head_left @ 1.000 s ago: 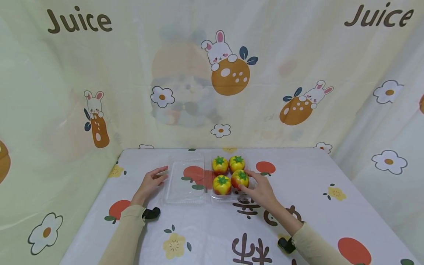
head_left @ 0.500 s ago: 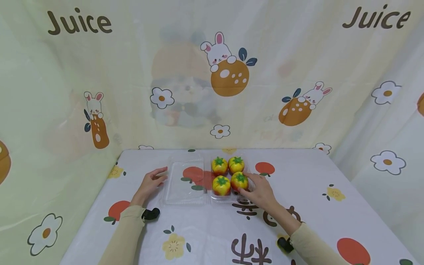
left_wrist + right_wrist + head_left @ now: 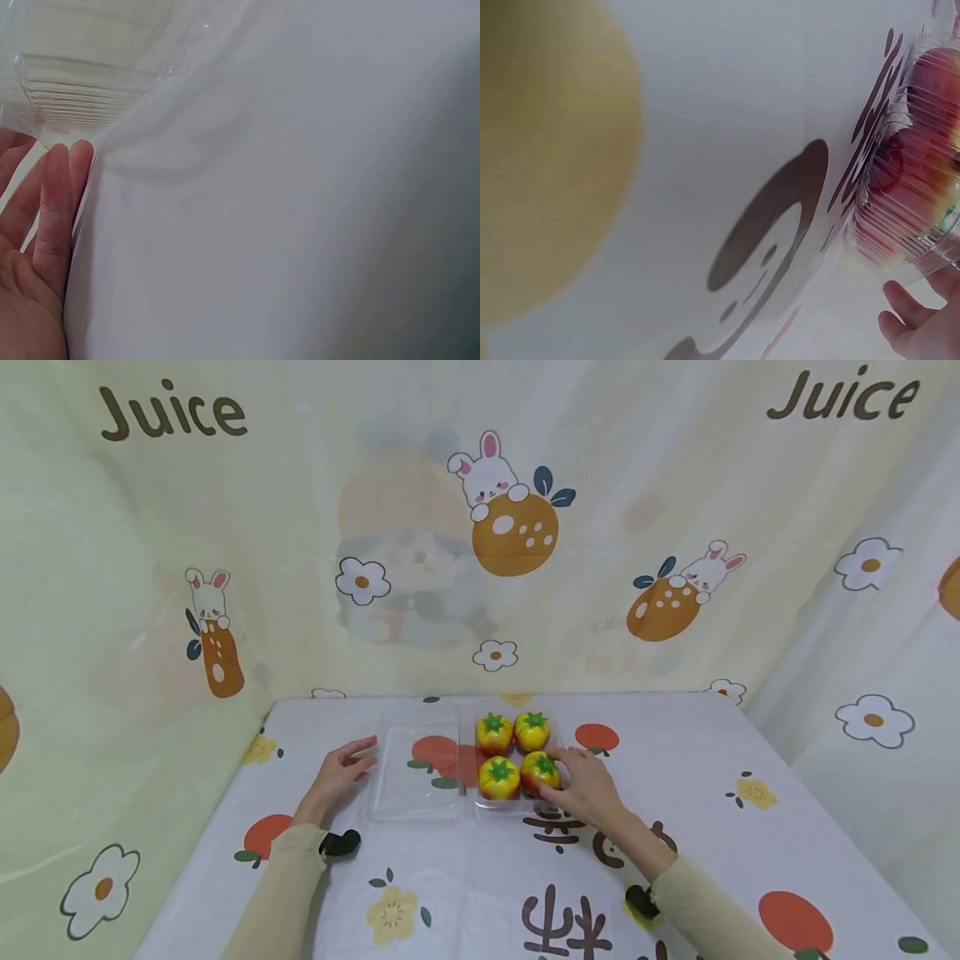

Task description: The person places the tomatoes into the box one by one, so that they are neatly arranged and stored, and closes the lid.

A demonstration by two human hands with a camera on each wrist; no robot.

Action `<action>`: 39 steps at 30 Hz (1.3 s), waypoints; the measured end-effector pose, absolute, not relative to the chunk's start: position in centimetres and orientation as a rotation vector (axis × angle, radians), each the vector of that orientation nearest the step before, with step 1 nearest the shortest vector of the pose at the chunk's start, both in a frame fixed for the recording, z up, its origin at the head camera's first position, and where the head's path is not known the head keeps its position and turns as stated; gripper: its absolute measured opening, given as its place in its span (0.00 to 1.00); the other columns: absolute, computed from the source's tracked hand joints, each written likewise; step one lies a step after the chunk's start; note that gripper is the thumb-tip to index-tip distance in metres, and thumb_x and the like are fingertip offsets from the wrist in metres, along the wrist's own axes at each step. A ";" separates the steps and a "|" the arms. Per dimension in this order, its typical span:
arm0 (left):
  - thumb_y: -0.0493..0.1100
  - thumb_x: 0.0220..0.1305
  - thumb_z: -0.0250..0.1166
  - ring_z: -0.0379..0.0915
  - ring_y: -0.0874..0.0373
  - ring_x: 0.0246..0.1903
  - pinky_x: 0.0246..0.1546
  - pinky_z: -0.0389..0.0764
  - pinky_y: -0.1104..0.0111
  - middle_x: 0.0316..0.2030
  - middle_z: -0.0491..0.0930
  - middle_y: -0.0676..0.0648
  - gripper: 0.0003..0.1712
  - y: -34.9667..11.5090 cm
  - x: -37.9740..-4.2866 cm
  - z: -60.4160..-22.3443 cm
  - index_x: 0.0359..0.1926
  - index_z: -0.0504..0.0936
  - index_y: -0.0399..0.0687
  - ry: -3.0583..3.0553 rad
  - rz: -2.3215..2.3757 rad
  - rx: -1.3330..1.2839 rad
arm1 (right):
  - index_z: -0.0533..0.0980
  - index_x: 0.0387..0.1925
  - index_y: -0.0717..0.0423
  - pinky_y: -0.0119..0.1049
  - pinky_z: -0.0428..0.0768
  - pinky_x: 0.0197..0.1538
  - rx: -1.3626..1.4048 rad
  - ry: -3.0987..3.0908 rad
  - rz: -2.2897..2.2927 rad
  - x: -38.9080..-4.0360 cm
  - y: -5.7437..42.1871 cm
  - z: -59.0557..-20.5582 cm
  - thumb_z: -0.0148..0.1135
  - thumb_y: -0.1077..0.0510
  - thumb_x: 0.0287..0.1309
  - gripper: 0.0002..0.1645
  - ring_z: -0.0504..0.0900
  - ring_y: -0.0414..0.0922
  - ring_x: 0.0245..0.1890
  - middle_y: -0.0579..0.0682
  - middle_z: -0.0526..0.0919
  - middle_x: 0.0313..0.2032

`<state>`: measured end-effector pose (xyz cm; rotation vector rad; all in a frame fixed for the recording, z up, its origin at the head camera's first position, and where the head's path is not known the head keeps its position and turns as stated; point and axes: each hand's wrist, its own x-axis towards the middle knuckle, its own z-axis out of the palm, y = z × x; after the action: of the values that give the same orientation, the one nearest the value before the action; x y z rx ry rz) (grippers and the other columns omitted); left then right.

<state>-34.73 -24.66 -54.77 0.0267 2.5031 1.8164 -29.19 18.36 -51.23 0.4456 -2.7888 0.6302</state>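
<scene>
A clear plastic clamshell box lies unfolded, its lid (image 3: 420, 777) on the left and its tray (image 3: 487, 807) on the right. Several yellow-red toy tomatoes (image 3: 495, 733) with green star-shaped tops sit upright in the tray. My right hand (image 3: 592, 789) has thumb and fingers around the front-right tomato (image 3: 540, 772), which rests level with its neighbours. In the right wrist view, red fruit (image 3: 919, 161) shows through the ribbed tray wall, and my fingers are beside it. My left hand (image 3: 337, 777) lies at the lid's left edge, fingers loosely extended; in the left wrist view the fingertips (image 3: 81, 154) touch its rim.
A white tablecloth (image 3: 435, 893) printed with fruit, flowers and brown lettering covers the table. Printed curtains (image 3: 412, 652) hang behind it and along both sides. Black wrist cameras (image 3: 341, 843) are strapped at both sleeves.
My right hand has lowered the front-right tomato slightly toward me, into the tray's corner beside the others. The left hand has stayed at the lid. The head view has shifted a little.
</scene>
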 end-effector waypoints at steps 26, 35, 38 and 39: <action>0.40 0.70 0.60 0.69 0.49 0.62 0.54 0.77 0.63 0.69 0.67 0.42 0.29 -24.4 -35.2 -54.1 0.70 0.68 0.43 2.390 1.831 -0.043 | 0.72 0.62 0.59 0.63 0.73 0.56 0.376 -2.777 0.909 -29.2 19.0 -52.1 0.67 0.46 0.56 0.36 0.70 0.66 0.62 0.66 0.60 0.69; 0.44 0.72 0.58 0.73 0.50 0.58 0.57 0.76 0.60 0.69 0.66 0.42 0.31 -24.4 -35.5 -53.4 0.73 0.64 0.47 2.365 1.804 -0.080 | 0.66 0.68 0.60 0.65 0.68 0.60 0.354 -2.805 0.991 -29.5 19.1 -51.9 0.66 0.44 0.57 0.42 0.65 0.66 0.65 0.67 0.59 0.69; 0.42 0.72 0.58 0.74 0.49 0.57 0.55 0.77 0.60 0.69 0.66 0.39 0.32 -24.6 -35.4 -53.2 0.73 0.62 0.45 2.382 1.798 -0.028 | 0.65 0.68 0.60 0.65 0.68 0.60 0.351 -2.810 0.983 -29.6 19.1 -51.9 0.66 0.43 0.57 0.43 0.65 0.66 0.65 0.67 0.59 0.69; 0.42 0.72 0.58 0.74 0.48 0.57 0.55 0.77 0.60 0.69 0.66 0.39 0.32 -24.6 -35.4 -53.2 0.74 0.62 0.44 2.384 1.801 -0.010 | 0.65 0.68 0.60 0.65 0.68 0.60 0.352 -2.809 0.981 -29.6 19.1 -51.9 0.66 0.43 0.57 0.43 0.65 0.66 0.65 0.67 0.59 0.69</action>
<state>-35.42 -24.63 -53.16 -0.0103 2.3842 1.8012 -29.60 19.11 -51.90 0.3515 -2.8089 0.9813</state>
